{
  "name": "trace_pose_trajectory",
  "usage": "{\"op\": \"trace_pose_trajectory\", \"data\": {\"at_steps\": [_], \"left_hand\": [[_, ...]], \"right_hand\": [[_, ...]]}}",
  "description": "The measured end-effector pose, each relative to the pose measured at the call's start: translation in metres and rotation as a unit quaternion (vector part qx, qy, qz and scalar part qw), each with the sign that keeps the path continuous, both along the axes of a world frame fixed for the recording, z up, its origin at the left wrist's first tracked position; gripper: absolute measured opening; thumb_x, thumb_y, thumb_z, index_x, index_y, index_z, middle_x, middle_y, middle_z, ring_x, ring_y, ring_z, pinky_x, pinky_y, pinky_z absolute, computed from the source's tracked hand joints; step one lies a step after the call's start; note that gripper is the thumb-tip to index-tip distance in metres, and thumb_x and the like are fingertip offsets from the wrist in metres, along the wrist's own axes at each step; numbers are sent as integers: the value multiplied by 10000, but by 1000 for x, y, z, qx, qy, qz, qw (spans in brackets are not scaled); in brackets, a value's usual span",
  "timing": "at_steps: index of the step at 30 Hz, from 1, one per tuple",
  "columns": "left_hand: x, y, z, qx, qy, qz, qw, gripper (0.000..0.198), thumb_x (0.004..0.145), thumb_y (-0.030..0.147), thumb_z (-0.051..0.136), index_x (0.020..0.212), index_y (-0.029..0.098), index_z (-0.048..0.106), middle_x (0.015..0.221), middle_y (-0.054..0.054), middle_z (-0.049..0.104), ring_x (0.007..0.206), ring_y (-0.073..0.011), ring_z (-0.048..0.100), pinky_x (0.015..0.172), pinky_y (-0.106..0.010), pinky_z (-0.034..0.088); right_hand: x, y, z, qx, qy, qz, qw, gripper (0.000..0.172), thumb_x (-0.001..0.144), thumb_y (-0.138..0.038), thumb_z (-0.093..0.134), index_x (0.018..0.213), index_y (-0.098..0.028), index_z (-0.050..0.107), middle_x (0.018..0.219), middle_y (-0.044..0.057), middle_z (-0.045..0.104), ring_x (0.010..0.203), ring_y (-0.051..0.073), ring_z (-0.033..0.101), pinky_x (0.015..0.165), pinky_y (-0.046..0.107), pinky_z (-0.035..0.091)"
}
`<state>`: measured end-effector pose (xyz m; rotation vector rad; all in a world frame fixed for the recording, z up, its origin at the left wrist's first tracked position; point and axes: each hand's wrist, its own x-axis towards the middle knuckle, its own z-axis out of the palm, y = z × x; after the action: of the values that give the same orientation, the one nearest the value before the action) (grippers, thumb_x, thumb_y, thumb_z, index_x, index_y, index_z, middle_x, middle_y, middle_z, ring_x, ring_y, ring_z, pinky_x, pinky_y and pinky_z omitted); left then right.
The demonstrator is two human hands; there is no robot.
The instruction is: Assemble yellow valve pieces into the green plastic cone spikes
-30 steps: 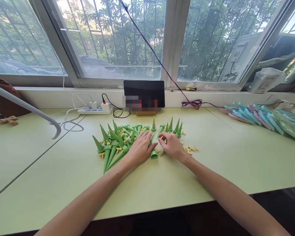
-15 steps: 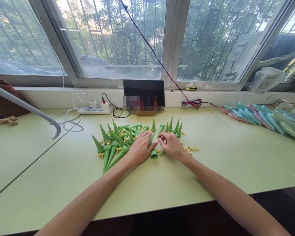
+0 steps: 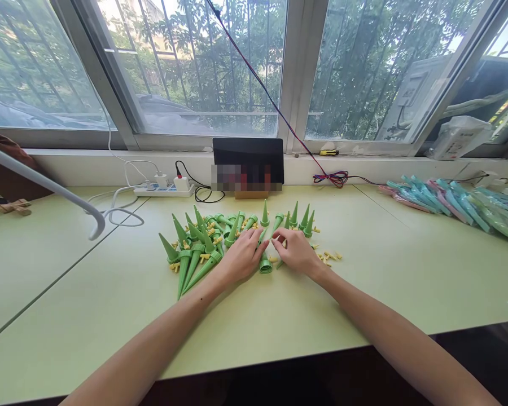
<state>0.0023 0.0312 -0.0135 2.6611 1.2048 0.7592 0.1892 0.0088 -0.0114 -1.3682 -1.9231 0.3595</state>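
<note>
Right, counting the green spikes (image 3: 294, 215) across the middle of the bench (image 3: 305, 338): four stand upright in a cluster by the right hand, one stands alone towards the far edge, and one lies just beside it. Three more, at the left of the spread, point at the near edge; the heap behind them has at least five points sticking up, but it's too tangled for a full tally. Several yellow fittings (image 3: 328, 256) lie loose to the right, with others among the spikes. Along the far edge sit one white power strip (image 3: 163, 192), one dark screen (image 3: 248, 153) and one coiled cable (image 3: 334, 179), with teal and pink packets (image 3: 449, 203) piled towards the far right corner. One white bar (image 3: 63, 190) cuts across the left side, and both hands block some spikes. Now the left hand (image 3: 246, 251): fingers fairly straight, close together, laid over spikes, grip impossible to tell. The right hand (image 3: 296, 248) is curled, thumb and forefinger nearly meeting; whether they pinch anything, I can't tell.
</note>
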Motion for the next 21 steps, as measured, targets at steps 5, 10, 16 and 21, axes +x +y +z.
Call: {"op": "trace_pose_trajectory", "data": {"at_steps": [5, 10, 16, 21], "left_hand": [[1, 1, 1, -18, -25, 27, 999, 377, 1041, 258, 265, 1231, 154, 574, 1196, -130, 670, 1151, -245, 623, 979, -389, 498], [2, -1, 5, -41, -13, 93, 995, 438, 927, 70, 328, 1274, 157, 580, 1078, -125, 702, 1016, -247, 659, 859, -360, 522], [1, -1, 6, -17, 5, 99, 995, 453, 828, -21, 370, 1131, 158, 656, 993, -111, 704, 973, -250, 625, 825, -343, 501], [0, 0, 6, -7, 17, 86, 996, 402, 821, -19, 371, 965, 173, 694, 909, -97, 693, 925, -250, 600, 793, -350, 490]], "right_hand": [[0, 0, 0, -5, 2, 6, 1000, 116, 907, -209, 567, 887, -188, 680, 768, 23, 713, 621, 143, 575, 646, 264, 416], [0, -1, 2, -15, 1, 8, 1000, 114, 905, -200, 570, 872, -189, 679, 753, 22, 706, 626, 144, 573, 636, 259, 411], [0, 0, 1, -8, 1, 17, 1000, 119, 913, -203, 571, 856, -189, 674, 738, 14, 698, 617, 136, 570, 634, 251, 415], [0, 0, 0, -6, -3, 20, 1000, 126, 917, -209, 565, 859, -184, 675, 739, 16, 696, 625, 137, 571, 630, 250, 412]]}}
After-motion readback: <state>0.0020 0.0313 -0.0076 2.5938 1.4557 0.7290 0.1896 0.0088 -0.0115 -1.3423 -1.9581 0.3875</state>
